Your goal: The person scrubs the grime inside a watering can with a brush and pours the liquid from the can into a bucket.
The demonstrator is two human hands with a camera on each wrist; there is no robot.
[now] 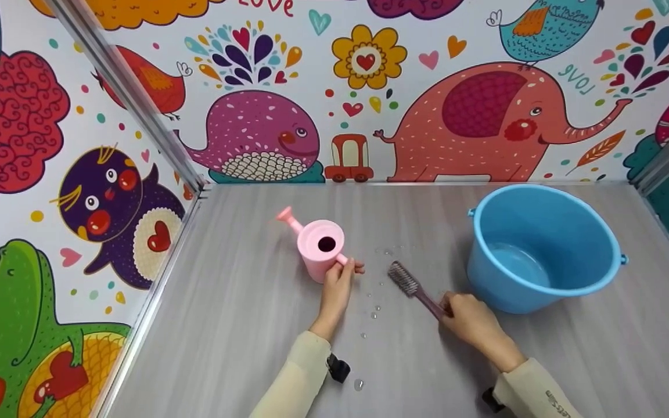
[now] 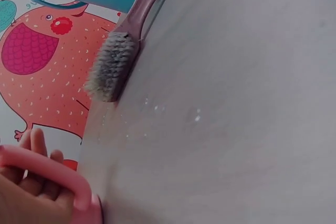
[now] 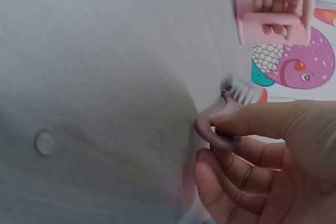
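A pink watering can stands upright on the grey table, its spout toward the back left. My left hand has its fingers around the can's handle, which also shows in the left wrist view. A purple-brown brush lies bristles up on the table, its head pointing back left. My right hand pinches the end of the brush handle between thumb and fingers; in the right wrist view the hand holds the looped handle end.
To the right of the brush stands a blue bucket, close to my right hand. Several water drops dot the table between my hands. Printed walls rise behind the table and on its left and right.
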